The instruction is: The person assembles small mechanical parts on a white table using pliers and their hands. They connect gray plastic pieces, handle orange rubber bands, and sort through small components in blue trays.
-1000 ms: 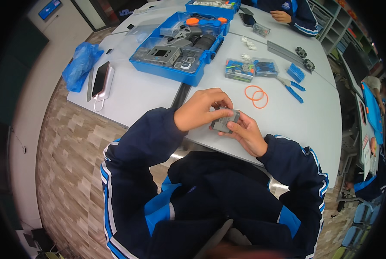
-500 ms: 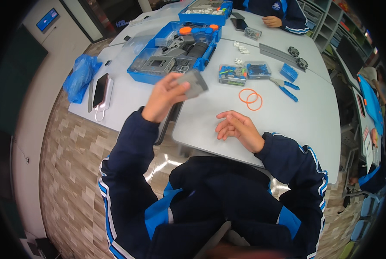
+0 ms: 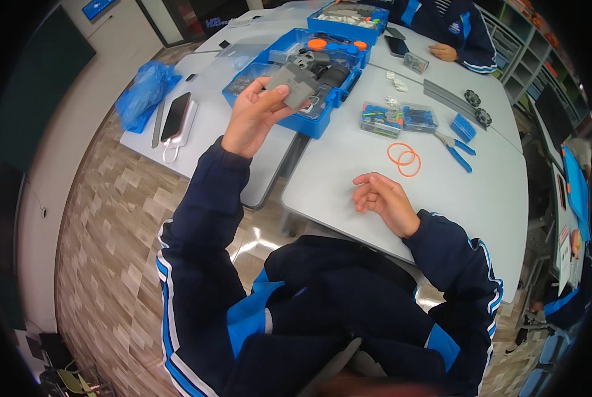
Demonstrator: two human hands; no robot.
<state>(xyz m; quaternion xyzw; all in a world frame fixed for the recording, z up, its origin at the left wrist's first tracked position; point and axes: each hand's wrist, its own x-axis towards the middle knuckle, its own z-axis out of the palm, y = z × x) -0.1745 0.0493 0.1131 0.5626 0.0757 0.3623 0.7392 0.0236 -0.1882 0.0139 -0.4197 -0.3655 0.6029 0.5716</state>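
Note:
Raised over the near side of the blue storage case [image 3: 317,128], my left hand [image 3: 251,120] grips a flat grey battery pack [image 3: 292,86] between thumb and fingers. The case holds a grey controller [image 3: 307,59], black and grey parts, and orange and blue round pieces; the pack and hand hide some of its contents. Low over the near part of the table, my right hand [image 3: 390,204] holds nothing, its fingers loosely bent and apart. Two overlapping orange rings [image 3: 388,153] lie beyond it.
Small clear boxes of colored pieces [image 3: 381,120], blue-handled pliers [image 3: 459,158], and a grey rail [image 3: 451,99] with black wheels lie to the right. A phone [image 3: 175,118] on a white power bank and a blue plastic bag [image 3: 144,96] are left. Another person's hand [image 3: 444,52] rests at the far side.
My left hand has raised the battery pack and turned its broad face into view, over the case. The whole view has shifted slightly; my right hand looks much the same.

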